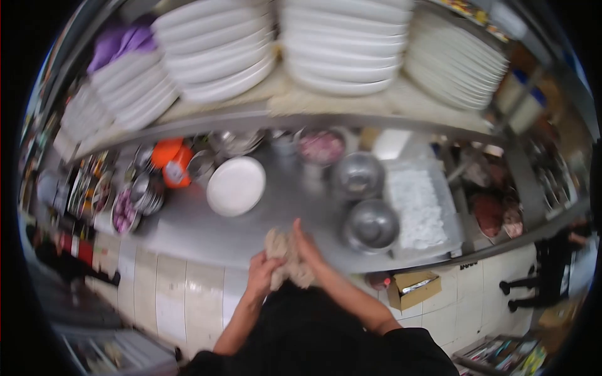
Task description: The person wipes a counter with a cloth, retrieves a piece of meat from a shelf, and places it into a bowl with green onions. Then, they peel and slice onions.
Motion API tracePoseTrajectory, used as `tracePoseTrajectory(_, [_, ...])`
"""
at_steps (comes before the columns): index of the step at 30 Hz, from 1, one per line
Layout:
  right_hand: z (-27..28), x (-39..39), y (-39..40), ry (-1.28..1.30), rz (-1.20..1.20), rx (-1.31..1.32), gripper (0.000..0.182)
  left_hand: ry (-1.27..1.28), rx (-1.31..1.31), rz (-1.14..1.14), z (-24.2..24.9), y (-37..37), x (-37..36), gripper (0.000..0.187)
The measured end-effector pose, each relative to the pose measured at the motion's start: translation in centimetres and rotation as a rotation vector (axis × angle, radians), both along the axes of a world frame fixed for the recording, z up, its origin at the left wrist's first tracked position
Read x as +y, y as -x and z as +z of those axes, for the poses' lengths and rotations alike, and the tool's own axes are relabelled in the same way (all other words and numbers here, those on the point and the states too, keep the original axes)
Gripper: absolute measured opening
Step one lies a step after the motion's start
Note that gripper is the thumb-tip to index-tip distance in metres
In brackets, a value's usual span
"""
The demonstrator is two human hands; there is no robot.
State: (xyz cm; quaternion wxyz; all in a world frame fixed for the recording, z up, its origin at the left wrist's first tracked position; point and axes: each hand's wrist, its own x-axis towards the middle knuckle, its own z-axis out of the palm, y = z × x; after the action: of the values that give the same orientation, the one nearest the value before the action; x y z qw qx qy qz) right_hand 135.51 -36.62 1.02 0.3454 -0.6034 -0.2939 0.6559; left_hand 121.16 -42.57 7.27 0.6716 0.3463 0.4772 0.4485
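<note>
A crumpled beige cloth is between my two hands, just in front of the steel counter's near edge. My left hand grips the cloth from its left side, with the fingers curled over it. My right hand lies along the cloth's right side, its fingers stretched out and pointing away from me. Part of the cloth hangs below the hands, close to my black clothing. A white plate sits on the counter beyond my left hand. To the right are two steel bowls.
Stacks of white plates fill the shelf above the counter. An orange scale stands at the left, and a tub of white material at the right. An open cardboard box is on the floor. Other people stand at both sides.
</note>
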Motion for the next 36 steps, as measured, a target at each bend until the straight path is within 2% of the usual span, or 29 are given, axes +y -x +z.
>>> tracePoseTrajectory(1, [0.0,0.2,0.1,0.033,0.056,0.146,0.081,0.012,-0.027,0.014,0.0,0.6,0.2,0.031])
tracePoseTrajectory(3, [2.7,-0.7,1.2,-0.060,-0.024,0.666,0.059,0.042,-0.169,0.083,0.4,2.0,1.1,0.031])
tracePoseTrajectory(6, [4.0,-0.6,2.7,-0.148,-0.098,0.739,0.044,0.039,-0.217,0.153,0.9,5.1,2.8,0.030])
tracePoseTrajectory(9, [2.8,0.5,6.0,-0.158,-0.110,0.631,0.048,0.077,-0.177,0.097,-0.2,7.6,4.3,0.028])
tracePoseTrajectory(12, [4.4,1.8,8.7,-0.102,-0.048,0.455,0.054,0.108,-0.232,0.148,-0.1,8.4,5.2,0.026])
tracePoseTrajectory(13, [3.5,2.5,9.7,-0.045,-0.091,0.456,0.060,0.113,-0.205,0.152,-0.5,9.2,5.4,0.027])
tracePoseTrajectory(16, [4.0,3.7,12.1,0.004,-0.085,0.677,0.066,0.088,-0.095,0.159,-1.0,11.1,6.7,0.030])
tracePoseTrajectory(17, [4.7,3.9,12.5,0.059,-0.034,0.780,0.063,0.064,-0.039,0.169,-0.8,11.5,6.9,0.033])
tracePoseTrajectory(20, [0.6,5.7,13.6,-0.053,0.090,0.709,0.051,0.008,0.142,0.208,-1.1,13.2,7.9,0.039])
tracePoseTrajectory(21, [0.8,6.2,13.9,-0.033,0.101,0.820,0.040,0.001,0.181,0.242,-0.8,13.8,8.2,0.038])
tracePoseTrajectory(28, [0.8,7.7,17.7,-0.220,0.278,0.575,0.043,-0.095,0.547,0.404,0.8,16.1,8.6,0.040])
tracePoseTrajectory(34, [5.4,7.6,20.7,-0.113,0.120,0.440,0.062,-0.164,0.605,0.381,1.5,17.1,9.1,0.041])
tracePoseTrajectory(36, [5.7,7.7,22.4,-0.046,0.098,0.643,0.062,-0.211,0.683,0.403,1.5,18.6,9.4,0.044])
